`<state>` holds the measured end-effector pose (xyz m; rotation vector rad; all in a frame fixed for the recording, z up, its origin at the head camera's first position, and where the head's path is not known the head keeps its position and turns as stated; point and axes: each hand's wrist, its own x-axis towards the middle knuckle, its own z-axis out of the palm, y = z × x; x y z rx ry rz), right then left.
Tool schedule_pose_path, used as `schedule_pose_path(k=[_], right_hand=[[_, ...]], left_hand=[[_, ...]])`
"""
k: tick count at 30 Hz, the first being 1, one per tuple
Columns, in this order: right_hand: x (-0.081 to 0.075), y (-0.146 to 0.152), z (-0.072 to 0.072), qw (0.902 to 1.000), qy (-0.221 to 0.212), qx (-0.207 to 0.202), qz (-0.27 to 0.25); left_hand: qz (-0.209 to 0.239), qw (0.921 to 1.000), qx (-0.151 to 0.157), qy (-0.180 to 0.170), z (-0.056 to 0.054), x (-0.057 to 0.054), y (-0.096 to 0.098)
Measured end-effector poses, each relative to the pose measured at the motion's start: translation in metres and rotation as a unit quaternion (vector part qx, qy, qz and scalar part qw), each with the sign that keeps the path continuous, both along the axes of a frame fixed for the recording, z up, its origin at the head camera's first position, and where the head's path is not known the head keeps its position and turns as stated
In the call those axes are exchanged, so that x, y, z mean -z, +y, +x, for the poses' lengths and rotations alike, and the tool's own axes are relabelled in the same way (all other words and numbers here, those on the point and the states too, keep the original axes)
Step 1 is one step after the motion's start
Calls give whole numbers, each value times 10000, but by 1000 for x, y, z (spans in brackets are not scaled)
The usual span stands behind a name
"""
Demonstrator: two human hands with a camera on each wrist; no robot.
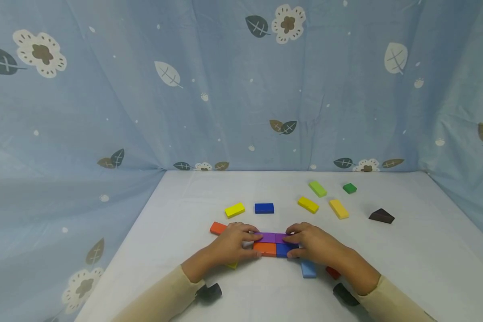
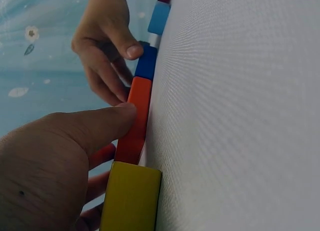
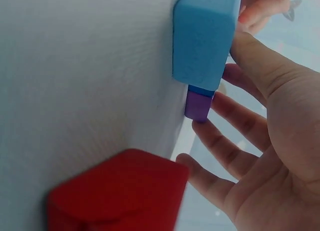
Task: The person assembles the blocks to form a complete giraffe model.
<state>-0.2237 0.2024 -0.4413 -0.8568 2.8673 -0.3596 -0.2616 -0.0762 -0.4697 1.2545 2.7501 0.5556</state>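
Two purple blocks, the left one [image 1: 267,237] and the right one [image 1: 280,238], lie end to end behind an orange block [image 1: 264,249] and a dark blue block [image 1: 283,250], the four forming a rectangle. My left hand [image 1: 235,241] grips its left end, thumb against the orange block and fingertips over the left purple block. On the other end my right hand [image 1: 318,243] has its thumb at the dark blue block's front and bent fingers on the right purple block. A light blue block [image 1: 308,269] lies just below the right hand.
Beyond the hands lie yellow [image 1: 235,210], dark blue [image 1: 264,208], light green [image 1: 317,188] and green [image 1: 349,188] blocks, among others. A dark triangular block [image 1: 382,216] is at right. Near the wrists are red [image 3: 120,191], yellow [image 2: 131,198] and orange-red [image 1: 218,228] blocks.
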Motion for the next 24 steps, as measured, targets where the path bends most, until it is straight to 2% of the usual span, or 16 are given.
schedule_pose_path(k=[8,24], right_hand=[[2,0,0,10000,66,-31,4],[0,-1,0,10000,39,-11,60]], left_hand=[[-22,9999,-25,-108,0,-1,0],[-63,9999,-85,-98,0,-2,1]])
